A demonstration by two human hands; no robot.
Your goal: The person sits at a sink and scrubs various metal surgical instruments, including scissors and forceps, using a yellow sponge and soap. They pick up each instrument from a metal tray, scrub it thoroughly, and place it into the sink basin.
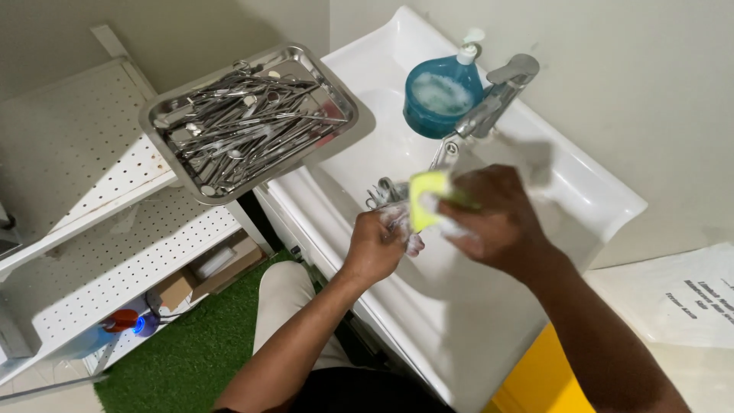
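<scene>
Head view, looking down over white ceramic sink point(581, 200) w/ chrome lever tap point(501, 90) at back. Left hand point(377, 246) closed round small steel scissor-type instruments point(384, 192), ring handles poking out top of fist over basin. Right hand point(501, 218) clamped on yellow-green foam sponge point(425, 198), pressed vs. the instruments, suds on fingers. Hands close together, touching via sponge, mid-basin below tap spout. Water running or not: can't tell, blur round sponge.

Risks from here, as judgement only:
- Soapy grip on thin steel = slip; could drop into basin, chip ceramic or bend tips.
- Sharp tips/blades hidden in fist and foam; scrub stroke toward palm could nick bare skin. No gloves visible.
- Several pieces held at once, so hinges and inner faces likely missed by sponge.
- Rectangular stainless tray point(252, 118) piled w/ loose metal instruments point(241, 122) sits tilted, partly on white perforated shelf unit point(99, 164), partly overhanging sink edge. Elbow knock or careless reach could tip whole load into basin or onto green artificial turf mat point(195, 356) below.
- Round blue soap dispenser w/ white pump point(443, 92) right beside tap; quick reach for lever could bump it into sink.
- Splash onto white printed paper sheet point(680, 294) at right of sink, possible if rinse gets heavy.
- Cardboard boxes point(206, 274) on lower shelf near drip line of tray; wet risk if tray drains over edge.
</scene>
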